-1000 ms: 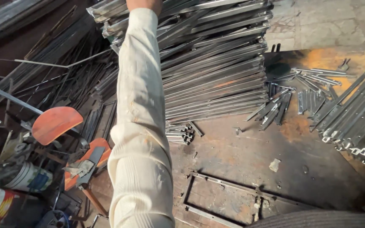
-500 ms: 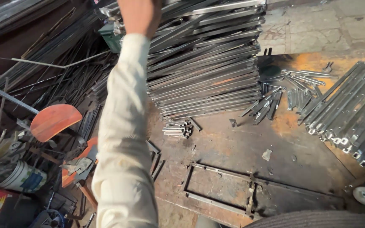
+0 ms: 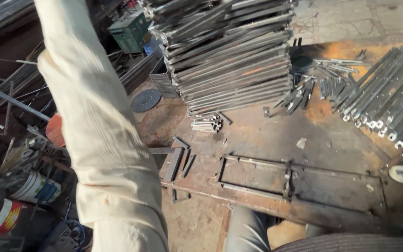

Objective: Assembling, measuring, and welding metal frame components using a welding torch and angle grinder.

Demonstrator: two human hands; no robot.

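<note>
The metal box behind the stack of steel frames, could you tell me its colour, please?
Green, seen in the head view: metal box.

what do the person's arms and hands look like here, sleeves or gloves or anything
Only one arm shows, and which arm it is cannot be told. It wears a long cream sleeve of finely ribbed fabric, loose and creased, with a bunched fold near the lower part and a few small dark specks. The sleeve runs out of the top of the picture, so neither hand shows, and gloves cannot be judged.

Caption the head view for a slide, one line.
Cream sleeve raised past a tall stack of welded metal frames above a rusty work table; hands out of frame.
</note>
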